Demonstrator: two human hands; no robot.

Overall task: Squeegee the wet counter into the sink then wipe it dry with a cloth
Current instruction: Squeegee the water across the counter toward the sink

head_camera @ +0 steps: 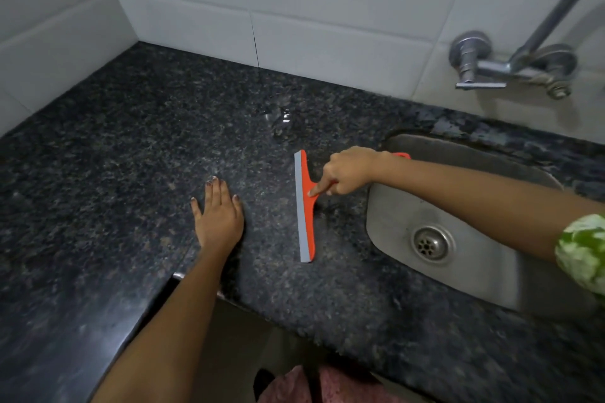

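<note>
Counter [137,154] is dark speckled granite, polished, with an L-shaped front edge; a small clear puddle [278,116] sits glossy toward the back wall, well apart from both hands. Squeegee [305,206] lies on the counter just left of the sink: orange plastic T-shape, long straight head with a grey rubber blade strip along its left edge, blade running near to far. Its orange handle points right toward the sink, mostly hidden under the right hand, tip poking out past the wrist. Sink [458,275] is dull stainless steel, rounded rectangle, set into the granite, with a round perforated drain [429,244]. Right hand [350,173] reaches in from the right across the sink, fingers curled round the handle, index finger stretched straight and pressing on the orange neck where handle meets head. Left hand [217,213] lies flat, palm down on the counter left of the squeegee, fingers straight and slightly spread, holding nothing, not touching the tool. Wall [327,10] is glossy white rectangular tile. Chrome tap [510,65] is wall-mounted above the sink, with a lever handle and a pipe angling up right. Green-and-white patterned sleeve [582,252] is on the right arm.
</note>
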